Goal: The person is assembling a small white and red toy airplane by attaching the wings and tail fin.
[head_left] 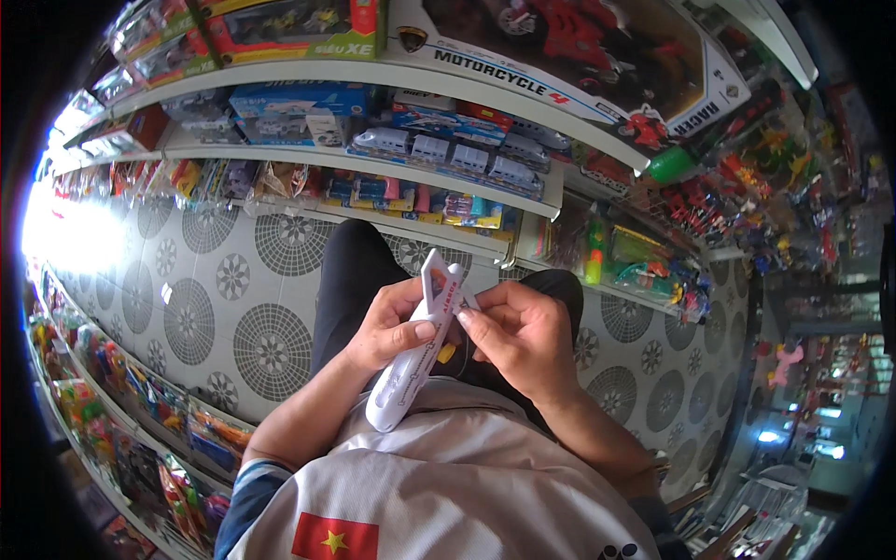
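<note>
A long white toy airplane, with a rounded end near my shirt and a flat fin at the far end, lies slanted between my hands in front of my lap. My left hand is closed round its left side, thumb across the body. At its far end, my right hand pinches a small white piece against the plane's right side; the fingers hide most of that piece. Just below the hands shows a small yellow thing, too small to name.
Ahead stand white shelves with boxed toys, a large boxed toy motorcycle and a white toy train. Bagged toys fill a low shelf at left. My knees are bent above the patterned tile floor.
</note>
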Demonstrator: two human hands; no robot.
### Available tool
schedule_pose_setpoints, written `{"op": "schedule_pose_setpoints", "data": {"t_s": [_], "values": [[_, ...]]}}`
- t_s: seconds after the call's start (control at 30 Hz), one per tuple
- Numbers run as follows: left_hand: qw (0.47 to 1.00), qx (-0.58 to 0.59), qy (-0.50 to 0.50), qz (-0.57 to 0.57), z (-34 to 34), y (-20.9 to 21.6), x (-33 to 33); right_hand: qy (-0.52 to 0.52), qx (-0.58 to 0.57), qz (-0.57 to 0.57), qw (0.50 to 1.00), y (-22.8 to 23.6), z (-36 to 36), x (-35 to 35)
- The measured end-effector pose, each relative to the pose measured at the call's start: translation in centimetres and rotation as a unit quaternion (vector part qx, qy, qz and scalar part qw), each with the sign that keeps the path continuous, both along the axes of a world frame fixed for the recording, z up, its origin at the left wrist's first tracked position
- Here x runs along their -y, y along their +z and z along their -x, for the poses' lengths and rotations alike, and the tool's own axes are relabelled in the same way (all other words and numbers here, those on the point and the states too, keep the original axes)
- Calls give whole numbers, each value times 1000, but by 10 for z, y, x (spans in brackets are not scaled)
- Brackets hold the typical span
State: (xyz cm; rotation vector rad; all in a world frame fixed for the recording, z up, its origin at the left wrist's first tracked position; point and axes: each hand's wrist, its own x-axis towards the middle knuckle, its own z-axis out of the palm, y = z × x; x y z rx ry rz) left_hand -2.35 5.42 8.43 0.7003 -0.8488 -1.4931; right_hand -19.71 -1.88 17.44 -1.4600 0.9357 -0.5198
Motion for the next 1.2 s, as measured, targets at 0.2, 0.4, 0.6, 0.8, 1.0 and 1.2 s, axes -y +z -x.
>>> {"op": "schedule_pose_setpoints", "data": {"t_s": [0.2,0.4,0.6,0.8,1.0,1.2], "values": [[999,16,44,15,-3,-7,-1,23,-9,79,997,10,-5,0],[992,-94,74,-43,10,-12,-6,39,0,-2,999,7,-7,1],[984,-136,83,-83,17,-10,-8,36,17,27,999,5,-6,-1],[983,-139,87,-80,16,-14,-8,40,15,32,999,4,-4,0],[989,-111,75,-57,12,-14,-8,40,15,16,999,2,-4,0],[995,-79,54,-14,8,-10,-5,54,-2,23,998,1,-3,4]]}}
